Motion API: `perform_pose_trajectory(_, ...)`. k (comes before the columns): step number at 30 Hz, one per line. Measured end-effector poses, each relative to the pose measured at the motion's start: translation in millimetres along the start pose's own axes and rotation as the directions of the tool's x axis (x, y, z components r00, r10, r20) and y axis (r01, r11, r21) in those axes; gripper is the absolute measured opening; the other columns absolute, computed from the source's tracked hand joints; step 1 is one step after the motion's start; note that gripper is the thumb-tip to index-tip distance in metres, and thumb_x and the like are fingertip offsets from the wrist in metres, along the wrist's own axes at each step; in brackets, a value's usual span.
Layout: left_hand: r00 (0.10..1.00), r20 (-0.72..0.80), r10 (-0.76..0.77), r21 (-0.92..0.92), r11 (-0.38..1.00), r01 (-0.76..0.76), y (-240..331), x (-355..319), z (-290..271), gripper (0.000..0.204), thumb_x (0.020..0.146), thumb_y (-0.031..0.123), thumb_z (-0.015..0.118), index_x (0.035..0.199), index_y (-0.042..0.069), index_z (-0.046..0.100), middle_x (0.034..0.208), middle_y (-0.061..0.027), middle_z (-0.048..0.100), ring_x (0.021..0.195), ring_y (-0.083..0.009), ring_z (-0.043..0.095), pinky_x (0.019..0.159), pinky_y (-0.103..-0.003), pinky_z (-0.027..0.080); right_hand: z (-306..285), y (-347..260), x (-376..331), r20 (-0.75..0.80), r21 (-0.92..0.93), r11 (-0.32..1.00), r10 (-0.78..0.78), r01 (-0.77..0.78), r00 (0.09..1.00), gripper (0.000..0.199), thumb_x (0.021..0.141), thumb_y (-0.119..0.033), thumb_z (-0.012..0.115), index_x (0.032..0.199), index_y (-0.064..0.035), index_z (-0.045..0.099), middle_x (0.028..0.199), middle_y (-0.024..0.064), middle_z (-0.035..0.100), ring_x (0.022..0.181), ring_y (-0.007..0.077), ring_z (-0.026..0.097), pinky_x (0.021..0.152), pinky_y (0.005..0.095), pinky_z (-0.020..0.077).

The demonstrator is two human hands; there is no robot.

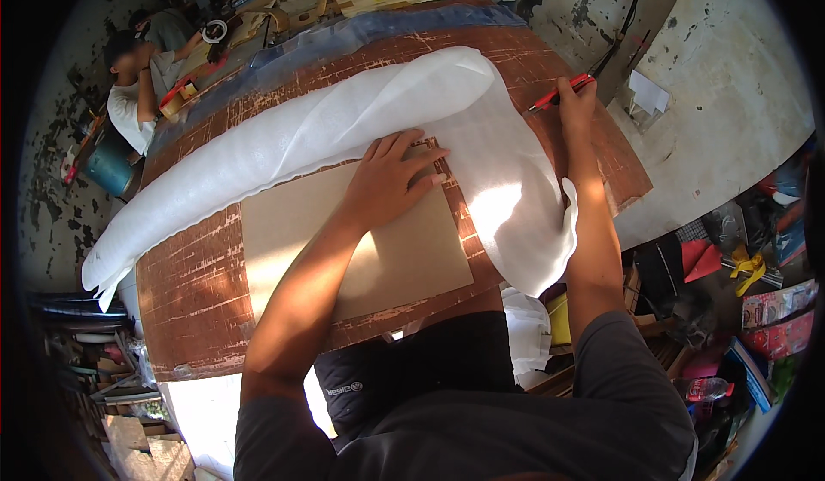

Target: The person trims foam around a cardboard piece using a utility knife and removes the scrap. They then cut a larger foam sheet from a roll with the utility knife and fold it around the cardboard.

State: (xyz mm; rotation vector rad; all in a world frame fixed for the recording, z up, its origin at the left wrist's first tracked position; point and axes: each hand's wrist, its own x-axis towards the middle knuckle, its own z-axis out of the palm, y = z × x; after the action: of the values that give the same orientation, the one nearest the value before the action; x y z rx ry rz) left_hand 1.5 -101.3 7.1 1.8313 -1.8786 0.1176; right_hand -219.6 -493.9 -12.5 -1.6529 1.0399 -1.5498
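My left hand [394, 178] lies with fingers spread on the upper right corner of a flat tan board [395, 262]. Its fingertips reach the edge of a loose roll of white foam sheet [284, 133]. From the roll's right end, a flap of the foam [507, 197] runs down past the board and curls up near my right forearm. My right hand [576, 103] is closed around a red utility knife [559, 94], held above the table right of the foam. The knife's tip points left toward the foam.
The scratched brown tabletop [202, 279] lies under everything, with clear plastic sheeting [344, 38] along its far edge. Another person [137, 94] sits at the far left, near a tape roll [176, 103]. Piled goods [713, 309] crowd the right; scrap pieces [142, 447] lie lower left.
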Motion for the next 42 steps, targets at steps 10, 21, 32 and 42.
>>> perform_pose_trajectory(10,1.000,0.021,0.005,0.029,1.000,-0.006,-2,0,2,0.043,0.114,0.043,0.062,0.155,0.037,0.072,0.165,-0.0125,0.054,0.156,-0.0337,0.048,0.133,-0.052,0.035,-1,3,1,0.007,0.074,0.997,-0.014,0.014,1.000,0.037,0.100,-0.026,0.080,0.113,-0.0017,0.055,0.095,0.0112,0.065,0.086,0.0207,0.064,0.081,0.0397,0.0547)
perform_pose_trajectory(21,1.000,0.018,0.011,0.045,0.999,-0.011,-3,-1,6,0.043,0.116,0.045,0.058,0.155,0.038,0.073,0.166,-0.0138,0.053,0.157,-0.0353,0.046,0.134,-0.053,0.033,10,-61,-35,0.594,0.600,0.652,0.024,-0.463,0.804,0.026,0.108,-0.028,0.082,0.109,-0.0095,0.064,0.090,0.0070,0.077,0.058,0.0094,0.062,0.050,0.0243,0.0467)
perform_pose_trajectory(32,1.000,0.027,-0.009,0.026,1.000,0.008,-3,0,6,0.043,0.114,0.044,0.059,0.154,0.037,0.073,0.166,-0.0136,0.053,0.157,-0.0346,0.045,0.134,-0.054,0.032,31,-72,-63,0.813,0.436,0.743,-0.083,-0.508,0.577,0.031,0.111,-0.029,0.079,0.115,-0.0001,0.067,0.100,0.0159,0.081,0.082,0.0223,0.083,0.069,0.0281,0.0682)
perform_pose_trajectory(42,1.000,0.009,0.015,0.053,0.999,-0.015,-4,0,7,0.043,0.114,0.045,0.060,0.155,0.038,0.073,0.165,-0.0124,0.054,0.157,-0.0346,0.045,0.134,-0.054,0.033,34,-78,-73,0.820,0.421,0.751,-0.075,-0.509,0.568,0.028,0.115,-0.027,0.073,0.121,-0.0026,0.061,0.101,0.0157,0.080,0.086,0.0226,0.084,0.073,0.0275,0.0702)
